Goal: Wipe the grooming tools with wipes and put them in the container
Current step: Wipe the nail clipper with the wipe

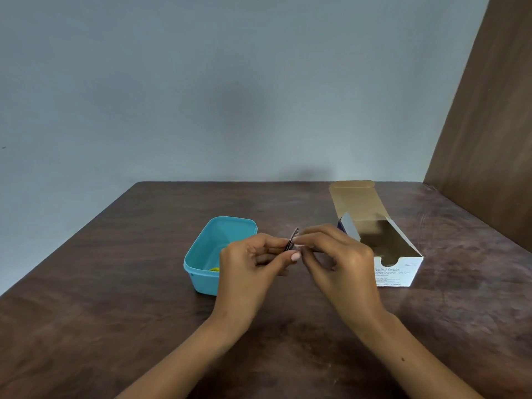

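Both hands, left hand (253, 260) and right hand (336, 254), pinch one thin tool (292, 240) beside one teal container (201, 272).

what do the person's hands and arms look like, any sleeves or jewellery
Both forearms are bare as far as the frame shows, with no sleeves in view. The left hand has a pale pink painted thumbnail. No rings, watch or bracelets show on it or the right hand.
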`<state>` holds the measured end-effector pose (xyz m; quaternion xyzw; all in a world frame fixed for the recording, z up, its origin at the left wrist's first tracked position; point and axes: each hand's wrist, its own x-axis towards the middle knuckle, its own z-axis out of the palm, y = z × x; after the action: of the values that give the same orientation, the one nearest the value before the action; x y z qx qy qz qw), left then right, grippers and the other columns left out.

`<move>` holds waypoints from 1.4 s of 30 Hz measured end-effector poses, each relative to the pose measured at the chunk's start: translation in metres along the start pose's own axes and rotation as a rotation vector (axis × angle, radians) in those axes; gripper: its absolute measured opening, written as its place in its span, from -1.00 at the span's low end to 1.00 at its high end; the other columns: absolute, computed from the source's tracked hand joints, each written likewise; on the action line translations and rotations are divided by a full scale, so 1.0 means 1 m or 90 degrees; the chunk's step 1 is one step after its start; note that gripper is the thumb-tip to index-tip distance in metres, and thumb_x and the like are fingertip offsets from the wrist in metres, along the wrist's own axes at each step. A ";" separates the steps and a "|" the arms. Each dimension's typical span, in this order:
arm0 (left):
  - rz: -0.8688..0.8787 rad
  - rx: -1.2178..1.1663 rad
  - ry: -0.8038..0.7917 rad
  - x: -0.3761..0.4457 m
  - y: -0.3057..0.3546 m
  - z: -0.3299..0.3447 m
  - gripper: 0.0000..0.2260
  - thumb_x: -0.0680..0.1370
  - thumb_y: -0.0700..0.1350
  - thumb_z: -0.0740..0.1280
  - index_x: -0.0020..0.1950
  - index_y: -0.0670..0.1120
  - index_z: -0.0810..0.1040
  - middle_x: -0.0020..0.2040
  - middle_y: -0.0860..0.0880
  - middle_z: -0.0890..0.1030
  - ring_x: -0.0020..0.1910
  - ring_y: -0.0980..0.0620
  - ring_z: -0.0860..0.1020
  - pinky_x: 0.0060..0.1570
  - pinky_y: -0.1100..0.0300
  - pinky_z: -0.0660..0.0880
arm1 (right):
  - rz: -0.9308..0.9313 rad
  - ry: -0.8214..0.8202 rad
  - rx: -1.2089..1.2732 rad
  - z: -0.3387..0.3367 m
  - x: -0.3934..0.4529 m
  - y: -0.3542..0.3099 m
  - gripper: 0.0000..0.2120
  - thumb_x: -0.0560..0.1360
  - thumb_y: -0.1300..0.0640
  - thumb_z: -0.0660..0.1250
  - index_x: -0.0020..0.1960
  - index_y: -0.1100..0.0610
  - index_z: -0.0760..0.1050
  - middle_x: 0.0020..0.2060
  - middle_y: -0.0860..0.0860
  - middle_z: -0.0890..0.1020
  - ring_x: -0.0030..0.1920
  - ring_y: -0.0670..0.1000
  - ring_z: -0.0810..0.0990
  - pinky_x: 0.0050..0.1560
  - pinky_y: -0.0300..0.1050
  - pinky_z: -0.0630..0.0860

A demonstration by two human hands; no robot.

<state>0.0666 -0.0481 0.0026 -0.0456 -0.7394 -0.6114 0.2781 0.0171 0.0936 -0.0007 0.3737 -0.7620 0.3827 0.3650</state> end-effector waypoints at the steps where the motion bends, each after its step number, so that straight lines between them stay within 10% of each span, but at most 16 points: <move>1: -0.014 -0.020 -0.006 0.001 0.000 -0.001 -0.82 0.33 -0.21 0.50 -0.08 -0.12 0.66 -0.22 -0.01 0.72 -0.24 0.07 0.70 -0.31 0.28 0.60 | -0.006 -0.006 0.012 0.001 -0.001 0.000 -0.86 0.37 0.34 0.47 -0.10 0.19 0.66 -0.14 0.01 0.68 -0.08 -0.16 0.60 -0.04 -0.42 0.49; 42: -0.083 -0.089 -0.082 0.005 0.014 -0.015 -0.72 0.29 -0.18 0.48 -0.07 -0.19 0.50 -0.21 -0.14 0.72 -0.21 -0.06 0.70 -0.32 0.22 0.61 | -0.037 0.027 0.000 0.000 -0.004 0.004 -0.84 0.45 0.17 0.40 0.01 0.18 0.64 -0.05 0.00 0.70 0.00 -0.11 0.64 0.03 -0.36 0.53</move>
<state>0.0738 -0.0594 0.0188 -0.0557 -0.7129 -0.6738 0.1861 0.0156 0.0965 -0.0048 0.3876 -0.7429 0.3799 0.3919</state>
